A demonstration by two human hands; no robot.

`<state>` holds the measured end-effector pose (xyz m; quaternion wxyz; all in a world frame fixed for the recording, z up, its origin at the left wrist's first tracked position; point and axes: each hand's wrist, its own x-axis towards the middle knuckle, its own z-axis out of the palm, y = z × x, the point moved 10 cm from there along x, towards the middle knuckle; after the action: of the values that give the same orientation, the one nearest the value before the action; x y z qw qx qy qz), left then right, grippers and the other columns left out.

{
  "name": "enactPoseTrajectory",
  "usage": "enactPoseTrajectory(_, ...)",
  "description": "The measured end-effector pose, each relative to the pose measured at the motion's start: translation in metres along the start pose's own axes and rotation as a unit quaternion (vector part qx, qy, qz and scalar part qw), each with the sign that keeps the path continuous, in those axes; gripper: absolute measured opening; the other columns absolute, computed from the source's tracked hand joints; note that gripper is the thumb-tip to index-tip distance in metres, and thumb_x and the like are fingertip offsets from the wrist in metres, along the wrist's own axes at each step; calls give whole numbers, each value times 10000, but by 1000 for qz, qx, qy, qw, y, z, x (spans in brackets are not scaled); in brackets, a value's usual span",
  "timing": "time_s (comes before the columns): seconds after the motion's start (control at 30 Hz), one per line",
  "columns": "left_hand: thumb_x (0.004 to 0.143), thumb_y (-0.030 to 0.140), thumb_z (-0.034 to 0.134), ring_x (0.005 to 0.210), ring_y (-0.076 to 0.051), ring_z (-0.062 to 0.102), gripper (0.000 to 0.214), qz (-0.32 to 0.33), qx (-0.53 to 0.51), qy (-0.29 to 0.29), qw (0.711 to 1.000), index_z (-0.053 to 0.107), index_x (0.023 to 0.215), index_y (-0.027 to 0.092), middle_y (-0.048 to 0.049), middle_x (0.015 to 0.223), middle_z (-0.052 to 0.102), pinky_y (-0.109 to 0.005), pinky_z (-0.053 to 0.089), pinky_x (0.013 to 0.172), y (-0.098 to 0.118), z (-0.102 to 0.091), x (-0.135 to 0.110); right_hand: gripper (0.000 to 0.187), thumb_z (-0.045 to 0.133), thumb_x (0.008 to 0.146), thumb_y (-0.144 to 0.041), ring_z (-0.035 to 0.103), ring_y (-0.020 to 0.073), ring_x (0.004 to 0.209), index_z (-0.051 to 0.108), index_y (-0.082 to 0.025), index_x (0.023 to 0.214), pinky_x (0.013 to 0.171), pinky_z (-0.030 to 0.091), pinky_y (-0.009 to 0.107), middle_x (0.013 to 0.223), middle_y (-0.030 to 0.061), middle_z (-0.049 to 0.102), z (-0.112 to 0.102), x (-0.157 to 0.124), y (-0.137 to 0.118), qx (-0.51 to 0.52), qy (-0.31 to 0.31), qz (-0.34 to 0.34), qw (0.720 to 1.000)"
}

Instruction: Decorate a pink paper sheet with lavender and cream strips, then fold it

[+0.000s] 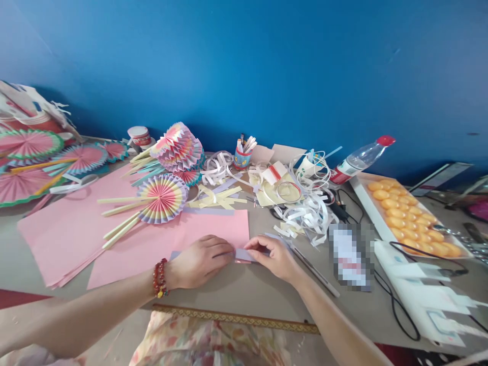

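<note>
Pinching a lavender strip, the right hand lay near the palm-down left hand, whose grip was hidden.

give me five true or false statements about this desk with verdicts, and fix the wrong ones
1. The left hand and the right hand both touch the lilac strip. True.
2. The bead bracelet is on the right wrist. False: the bracelet is on the left wrist.
3. The bottle has a red cap. True.
4. The pen cup stands right of the bottle. False: the pen cup stands left of it.
5. Pink sheets lie on the table. True.
</note>
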<state>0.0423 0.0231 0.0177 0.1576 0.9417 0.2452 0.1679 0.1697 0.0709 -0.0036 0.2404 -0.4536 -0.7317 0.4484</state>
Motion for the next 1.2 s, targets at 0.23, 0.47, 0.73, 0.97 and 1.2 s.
enactPoseTrajectory(0.23,954,158,428,1198,-218,552,352,-8,-24,0,1000,530,1289,190,-105,1299,609,-397,436,1036,-4,1,0,142,568,874,-225,622,157,835,683,-237,956,715,471,245,909,20,667,2,-1,10,7,-28,16,999)
enactPoseTrajectory(0.47,933,151,429,1214,-237,535,384,-8,-34,-18,999,537,1299,192,-113,1325,588,-416,433,1038,-6,1,0,180,558,883,-182,627,142,849,672,-240,1010,778,482,247,963,16,666,4,-2,10,23,-62,13,998)
enactPoseTrajectory(0.73,924,152,437,1219,-244,528,363,-12,-39,-19,999,570,1260,191,-109,1330,587,-421,433,1040,-9,3,0,206,571,868,-151,639,134,832,668,-244,1025,769,492,240,948,15,654,7,0,11,10,-63,20,998)
enactPoseTrajectory(0.97,909,142,464,1227,-241,526,372,-14,-38,-22,999,568,1263,188,-110,1332,583,-419,433,1043,-10,5,-1,211,559,875,-161,639,138,828,664,-257,1030,773,497,254,942,11,645,9,-1,12,-3,-69,21,997)
enactPoseTrajectory(1.2,905,139,468,1223,-248,529,384,-9,-42,-18,999,562,1272,199,-111,1316,593,-434,434,1042,-10,5,-2,207,551,882,-160,641,136,835,651,-254,1037,773,501,253,945,13,635,11,0,13,-8,-67,16,998)
